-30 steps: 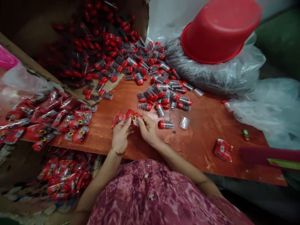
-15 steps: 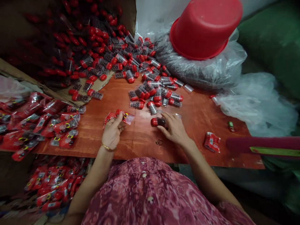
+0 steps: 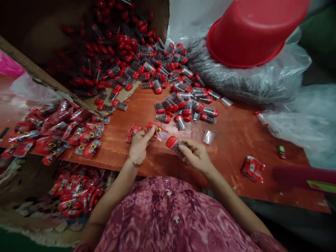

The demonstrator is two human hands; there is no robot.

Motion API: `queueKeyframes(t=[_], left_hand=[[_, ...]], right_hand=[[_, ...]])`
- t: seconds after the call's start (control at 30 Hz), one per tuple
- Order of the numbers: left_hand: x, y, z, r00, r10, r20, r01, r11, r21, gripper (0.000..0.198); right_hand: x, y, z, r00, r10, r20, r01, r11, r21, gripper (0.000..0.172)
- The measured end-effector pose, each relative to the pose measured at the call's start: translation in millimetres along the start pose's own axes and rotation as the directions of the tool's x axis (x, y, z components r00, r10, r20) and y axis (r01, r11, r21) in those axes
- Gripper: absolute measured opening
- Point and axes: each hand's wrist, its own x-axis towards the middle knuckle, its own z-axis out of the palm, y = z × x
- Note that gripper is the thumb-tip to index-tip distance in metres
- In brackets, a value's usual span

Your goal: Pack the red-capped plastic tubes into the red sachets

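Note:
My left hand (image 3: 139,146) pinches a red printed plastic packet (image 3: 156,130) with a clear end pointing right. More red packets (image 3: 133,130) lie by its fingers. My right hand (image 3: 195,154) is closed round a clear jar (image 3: 174,144) with a red cap and dark round contents, its cap towards the packet's end, a small space apart. Ahead of both hands lies a loose group of similar red-capped jars (image 3: 180,122). A clear empty-looking sleeve (image 3: 208,137) rests just beyond my right hand.
A cardboard box (image 3: 47,75) spills many jars at the back left. Filled packets (image 3: 68,129) are heaped at the left, with more (image 3: 76,196) below the table edge. A red tub (image 3: 244,38) sits on a plastic sack (image 3: 252,82). Another packet (image 3: 253,169) lies right.
My right hand has picked the jar up off the table and brought it near the packet. The clear sleeve beneath that hand is now uncovered. The view has shifted left.

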Motion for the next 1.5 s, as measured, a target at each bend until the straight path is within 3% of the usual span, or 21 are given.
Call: queueKeyframes(t=[0.13,0.23,0.43,0.57,0.67,0.87,1.1,1.2,1.37,1.5], left_hand=[[0,-3,-1.4,0.998,0.039,0.057,-0.043,0.997,0.065,0.036],[2,-2,-3.8,0.996,0.007,0.09,-0.013,0.997,0.075,0.036],[1,-4,4.1,0.991,0.065,0.12,-0.065,0.998,-0.005,0.035],[-1,-11,12.1,0.995,0.065,0.075,-0.059,0.995,-0.077,0.034],[0,-15,14.9,0.998,0.047,0.033,-0.042,0.988,-0.146,0.031],[0,-23,12.9,1.0,0.014,0.024,-0.008,0.973,-0.23,0.022],[7,-18,4.4,0.999,0.025,0.038,-0.008,0.918,-0.397,0.037],[4,-10,2.0,0.999,0.04,0.029,-0.025,0.918,-0.395,0.034],[4,-2,0.9,0.994,0.103,-0.026,-0.105,0.923,-0.37,0.027],[6,-7,2.6,0.991,0.125,-0.051,-0.135,0.932,-0.337,0.027]], right_hand=[[11,-7,9,0.994,0.066,0.082,-0.072,0.995,0.072,0.026],[17,-1,13,0.991,0.127,0.048,-0.133,0.981,0.139,0.03],[22,8,26,0.998,0.068,-0.011,-0.065,0.978,0.197,0.028],[26,11,43,0.986,0.103,-0.131,-0.065,0.963,0.262,0.026],[31,12,51,0.97,0.064,-0.235,-0.014,0.978,0.207,0.024],[38,13,50,0.99,0.105,-0.093,-0.086,0.979,0.187,0.03],[48,11,61,0.991,-0.033,-0.131,0.04,0.998,0.051,0.027],[50,4,67,0.989,-0.023,-0.144,0.04,0.993,0.113,0.027],[55,3,68,0.999,0.029,-0.03,-0.02,0.959,0.282,0.029],[54,4,70,0.983,0.011,-0.183,0.03,0.975,0.219,0.028]])
